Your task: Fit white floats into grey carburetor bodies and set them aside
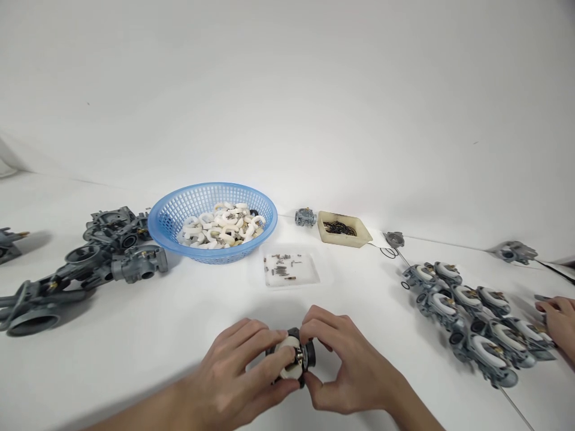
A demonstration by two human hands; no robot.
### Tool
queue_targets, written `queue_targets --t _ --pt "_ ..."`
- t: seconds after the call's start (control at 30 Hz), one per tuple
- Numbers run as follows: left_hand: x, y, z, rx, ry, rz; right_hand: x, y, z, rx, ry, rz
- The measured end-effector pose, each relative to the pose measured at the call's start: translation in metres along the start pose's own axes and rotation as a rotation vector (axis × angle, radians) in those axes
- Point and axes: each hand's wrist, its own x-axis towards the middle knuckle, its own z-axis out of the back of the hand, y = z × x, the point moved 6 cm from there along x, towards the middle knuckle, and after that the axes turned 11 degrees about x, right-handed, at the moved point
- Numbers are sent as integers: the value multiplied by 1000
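Note:
A carburetor (308, 354) with a white float (291, 370) facing up is held low over the near part of the table. My left hand (245, 368) is wrapped round its left side, with a finger resting on the float. On the other side, my right hand (345, 362) grips the carburetor's right edge between thumb and fingers. Brass parts show beside the float, but the fingers cover much of the body. Just beyond my hands lies a shallow clear tray (309, 276) with small pins, springs and brass pieces in it.
A blue basket (155, 221) of white floats stands behind, left of a cream tray (366, 239) of black rings (340, 228). Carburetor bodies (139, 263) pile up at left. Several carburetors with floats (487, 350) stand at right, near another person's hand (559, 320).

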Motion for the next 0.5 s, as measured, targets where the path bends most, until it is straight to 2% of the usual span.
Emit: queue_targets --t 0.5 --pt "2 -1 1 -16 14 -12 2 1 2 -40 -7 15"
